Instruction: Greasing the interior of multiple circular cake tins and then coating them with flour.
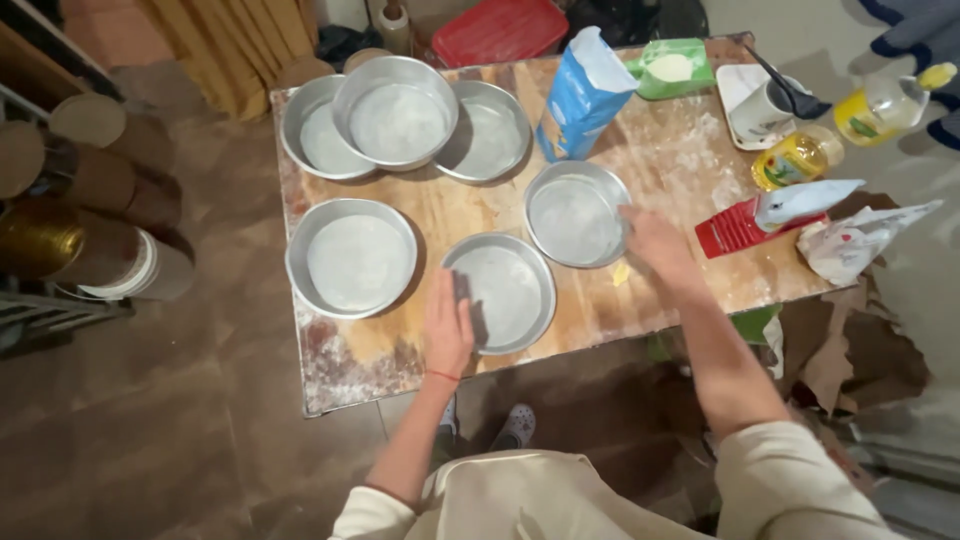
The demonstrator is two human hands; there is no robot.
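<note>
While left hand [447, 325] steadies near cake pan [508, 290] rim, fingers flat, your right hand [655, 245] pinches far pan [575, 215] edge.

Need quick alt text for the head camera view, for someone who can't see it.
A person's left hand rests on the rim of a round metal cake pan while the right hand touches a second pan on a floured wooden table. Four more pans, a blue flour bag and oil bottles stand around them.
</note>
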